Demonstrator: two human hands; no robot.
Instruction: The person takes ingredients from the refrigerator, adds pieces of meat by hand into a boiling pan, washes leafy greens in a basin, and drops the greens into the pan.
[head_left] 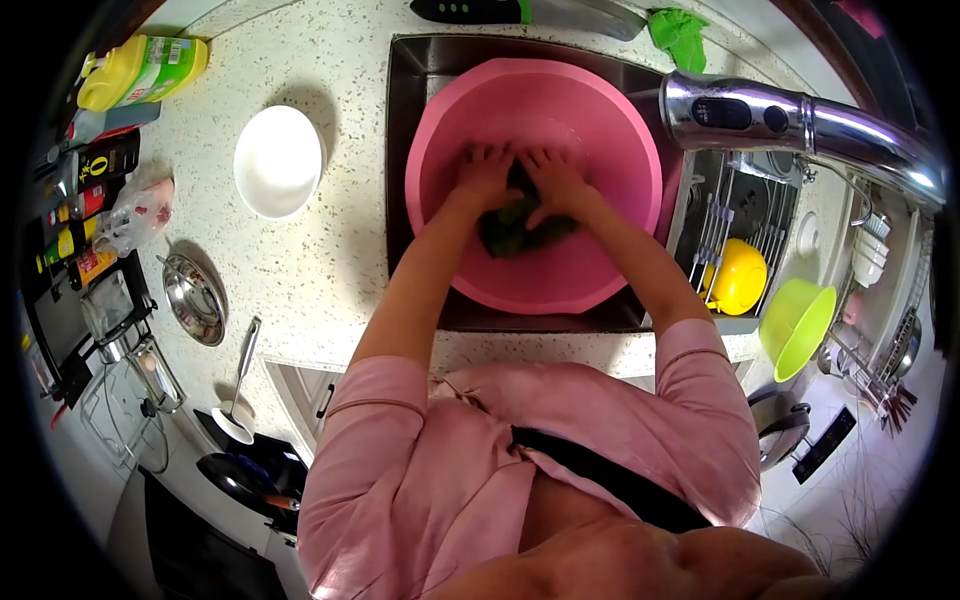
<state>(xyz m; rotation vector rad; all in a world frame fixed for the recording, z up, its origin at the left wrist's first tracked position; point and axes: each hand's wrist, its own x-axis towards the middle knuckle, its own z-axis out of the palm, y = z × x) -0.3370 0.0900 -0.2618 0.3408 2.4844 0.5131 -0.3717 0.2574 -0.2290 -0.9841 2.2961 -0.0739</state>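
A large pink basin (625, 250) sits in the dark sink (420, 65). Inside it lies a clump of dark green leaves (505, 238), seemingly in water. My left hand (486, 178) is in the basin at the clump's upper left, its fingers stretched out and apart. On the other side, my right hand (556, 186) reaches over the leaves with its fingers spread too. Both hands are close together, touching or just above the greens; their undersides are hidden. Neither hand is closed round anything.
A chrome faucet (740, 112) juts in at the right. Left of the sink stand a white bowl (278, 162), a metal bowl (194, 300) and a ladle (240, 390). A knife (585, 15) and green cloth (679, 38) lie behind; a yellow bowl (740, 275) sits right.
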